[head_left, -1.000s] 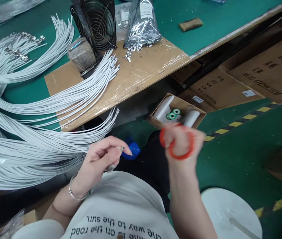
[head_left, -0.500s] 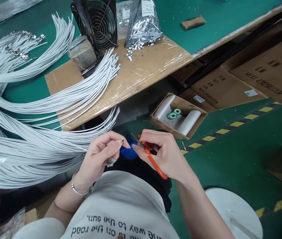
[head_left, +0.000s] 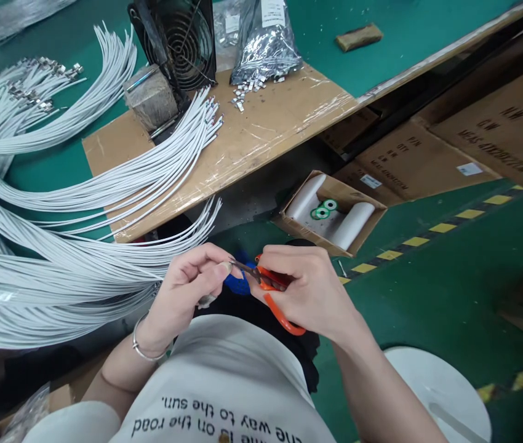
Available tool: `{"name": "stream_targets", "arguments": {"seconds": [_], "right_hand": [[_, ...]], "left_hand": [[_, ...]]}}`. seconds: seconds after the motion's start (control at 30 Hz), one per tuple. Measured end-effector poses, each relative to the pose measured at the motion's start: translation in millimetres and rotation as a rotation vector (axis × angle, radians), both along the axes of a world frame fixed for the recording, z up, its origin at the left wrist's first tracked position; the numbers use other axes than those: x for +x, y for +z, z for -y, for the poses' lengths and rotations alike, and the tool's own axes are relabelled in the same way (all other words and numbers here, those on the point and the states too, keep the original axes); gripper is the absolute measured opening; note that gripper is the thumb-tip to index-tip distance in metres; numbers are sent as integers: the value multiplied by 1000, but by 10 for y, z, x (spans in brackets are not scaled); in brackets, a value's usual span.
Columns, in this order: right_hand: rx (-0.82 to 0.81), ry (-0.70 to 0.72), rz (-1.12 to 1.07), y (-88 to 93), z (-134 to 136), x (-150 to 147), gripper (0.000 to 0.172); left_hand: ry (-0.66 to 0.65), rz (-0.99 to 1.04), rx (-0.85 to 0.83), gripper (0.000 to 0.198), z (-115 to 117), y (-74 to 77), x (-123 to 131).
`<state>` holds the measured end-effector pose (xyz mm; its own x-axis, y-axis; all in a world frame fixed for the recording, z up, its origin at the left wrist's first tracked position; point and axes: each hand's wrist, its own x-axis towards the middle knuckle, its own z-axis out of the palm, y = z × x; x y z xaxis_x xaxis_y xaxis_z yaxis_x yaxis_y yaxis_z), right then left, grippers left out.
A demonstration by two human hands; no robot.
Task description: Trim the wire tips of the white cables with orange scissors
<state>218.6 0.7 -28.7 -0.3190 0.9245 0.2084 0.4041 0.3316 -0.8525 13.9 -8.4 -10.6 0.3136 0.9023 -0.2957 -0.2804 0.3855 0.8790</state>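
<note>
My left hand [head_left: 199,280] is closed, thumb pressed to the fingers around something small that I cannot make out. In my right hand [head_left: 305,286] are scissors with orange handles [head_left: 283,315]. Their dark blades [head_left: 245,267] point left and reach the fingertips of my left hand. Beside my left hand lie long white cables [head_left: 104,255], their ends hanging past the table edge. Another bundle of white cables [head_left: 151,175] rests on a brown cardboard sheet [head_left: 261,138].
On the table stand a black fan [head_left: 187,46], a wrapped block [head_left: 151,101] and a bag of small metal parts [head_left: 266,52]. An open carton [head_left: 305,231] with white rolls is on the floor. A white round stool [head_left: 437,394] stands lower right.
The scissors have swung left, and their blades now meet my left fingertips. My right hand has turned slightly; my left hand has barely moved.
</note>
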Motion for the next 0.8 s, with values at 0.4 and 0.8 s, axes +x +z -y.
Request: {"name": "stream_targets", "arguments": {"seconds": [0.4,0.8], "right_hand": [[130,-169,-93,-129,7,-5,47],[-216,-734,-171,-365,110,571,48]], "left_hand": [[-29,-38,26,22,10,-22,-40],[259,-1116,780,25,-32,-20,-295]]}}
